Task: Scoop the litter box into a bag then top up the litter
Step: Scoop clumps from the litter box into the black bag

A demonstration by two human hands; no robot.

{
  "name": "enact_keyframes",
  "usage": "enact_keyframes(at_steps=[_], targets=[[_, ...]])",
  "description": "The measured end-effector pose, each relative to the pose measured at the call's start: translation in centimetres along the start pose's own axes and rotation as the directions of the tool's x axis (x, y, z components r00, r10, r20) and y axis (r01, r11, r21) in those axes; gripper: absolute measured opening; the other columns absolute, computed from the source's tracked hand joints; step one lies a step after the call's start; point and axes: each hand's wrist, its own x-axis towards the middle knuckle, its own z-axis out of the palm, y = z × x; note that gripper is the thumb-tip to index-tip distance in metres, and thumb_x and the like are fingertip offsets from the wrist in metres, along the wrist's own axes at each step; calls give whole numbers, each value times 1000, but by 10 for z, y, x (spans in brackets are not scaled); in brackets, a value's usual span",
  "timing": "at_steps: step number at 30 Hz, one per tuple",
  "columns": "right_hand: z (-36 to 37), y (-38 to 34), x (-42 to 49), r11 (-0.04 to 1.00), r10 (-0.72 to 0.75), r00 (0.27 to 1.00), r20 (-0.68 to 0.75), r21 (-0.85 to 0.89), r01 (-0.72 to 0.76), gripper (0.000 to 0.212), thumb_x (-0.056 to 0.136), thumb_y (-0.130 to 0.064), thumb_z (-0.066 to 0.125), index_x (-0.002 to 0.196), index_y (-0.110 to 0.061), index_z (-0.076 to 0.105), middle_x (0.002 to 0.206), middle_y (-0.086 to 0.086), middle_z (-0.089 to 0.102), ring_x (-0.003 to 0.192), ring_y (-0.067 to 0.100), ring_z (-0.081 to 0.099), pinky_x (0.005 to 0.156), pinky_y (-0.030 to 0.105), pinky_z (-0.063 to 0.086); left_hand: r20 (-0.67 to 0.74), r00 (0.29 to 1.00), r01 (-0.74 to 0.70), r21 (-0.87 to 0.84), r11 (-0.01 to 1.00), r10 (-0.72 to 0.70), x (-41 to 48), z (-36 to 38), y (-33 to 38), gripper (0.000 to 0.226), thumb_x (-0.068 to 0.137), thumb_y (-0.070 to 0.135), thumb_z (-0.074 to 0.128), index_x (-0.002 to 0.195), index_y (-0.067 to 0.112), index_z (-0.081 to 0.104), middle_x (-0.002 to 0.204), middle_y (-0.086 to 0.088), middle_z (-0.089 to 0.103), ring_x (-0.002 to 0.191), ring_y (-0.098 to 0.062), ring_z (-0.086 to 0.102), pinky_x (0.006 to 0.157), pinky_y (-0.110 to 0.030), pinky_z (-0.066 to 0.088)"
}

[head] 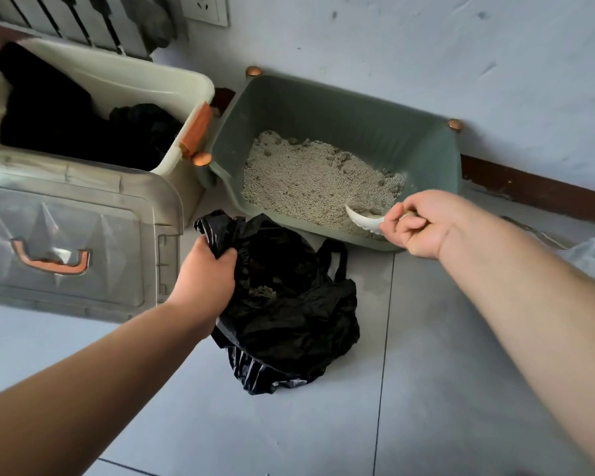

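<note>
- While the left hand point(207, 269) grips the black bag point(289, 310) at the bag's 10 o'clock edge, fingers curled tight into the plastic, the bag mouth gapes open on the tiled floor point(426, 372).
- Right hand point(416, 223): fist closed round the handle of the white scoop point(363, 219).
- Scoop blade points to 9 o'clock and sits in the litter point(310, 180) at the 5 o'clock corner of the green litter box point(358, 115).
- Litter box lies at 12 to 1 o'clock from the bag, against the wall; its near edge is just beside the bag's handle loop.
- Litter: grey granules, heaped higher toward the box's 11 o'clock side.
- Small grey clump point(263, 292) lies inside the bag, just beside the left hand at its 4 o'clock.
- Hands well apart; left hand at 8 o'clock from the scoop.
- Cream storage bin point(117, 80) holding dark cloth sits at 9 o'clock of the litter box, just beside it.
- Clear-lidded bin point(83, 218) with an orange handle sits at 9 o'clock of the bag.
</note>
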Motion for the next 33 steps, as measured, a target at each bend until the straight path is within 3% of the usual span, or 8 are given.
enact_keyframes(at_steps=[4,10,14,18,21,23,27,33], targets=[[3,15,20,998,-40,998,-50,-43,38,23,90,2,25,78,-8,42,62,2,41,34,8,39,25,14,16,13,1000,24,-11,1000,-24,2,0,-3,17,100,22,49,115,18,56,102,-4,68,93,-21,65,75,-35,54],[-9,39,72,955,-287,945,-154,-124,270,19,98,-7,34,109,-13,49,78,6,48,55,10,46,32,11,31,30,999,32,-7,999,-32,7,1,-3,18,99,22,50,115,16,57,101,-4,69,94,-23,67,77,-37,55],[-3,30,86,964,-265,958,-106,-2,266,28,98,2,26,111,-13,46,82,9,48,60,12,50,34,13,34,29,998,47,-22,999,-46,12,1,-6,18,98,24,52,115,19,57,104,-4,70,96,-23,68,89,-45,56],[0,31,91,975,-220,973,-71,23,223,28,98,4,21,87,-7,45,82,10,48,59,12,50,42,14,30,31,998,55,5,998,-55,16,3,-8,17,97,25,52,112,20,58,101,-4,71,94,-25,69,89,-48,56],[-2,31,103,975,-224,969,-105,-19,223,30,97,4,20,100,-7,47,79,8,48,56,10,47,36,15,30,32,998,61,21,998,-62,18,3,-10,17,96,26,52,110,20,59,99,-6,71,92,-27,69,88,-49,57],[-2,32,107,976,-219,970,-109,-27,217,27,98,1,22,104,-7,47,78,7,50,55,10,47,33,14,30,32,998,62,9,998,-63,18,2,-12,15,97,24,52,110,20,58,100,-6,71,92,-26,69,88,-49,57],[-6,33,105,975,-222,970,-100,-48,218,24,99,-1,30,88,-5,51,78,6,53,58,9,49,34,16,32,19,998,55,1,998,-55,18,1,-15,12,98,21,51,109,18,57,100,-5,69,93,-25,67,87,-44,56],[-12,36,108,969,-249,966,-65,-8,249,22,100,-6,37,89,-7,56,84,6,57,60,11,51,37,15,34,11,998,64,-10,998,-64,16,-2,-15,11,99,21,52,108,18,57,100,-5,69,93,-25,67,87,-43,55]])
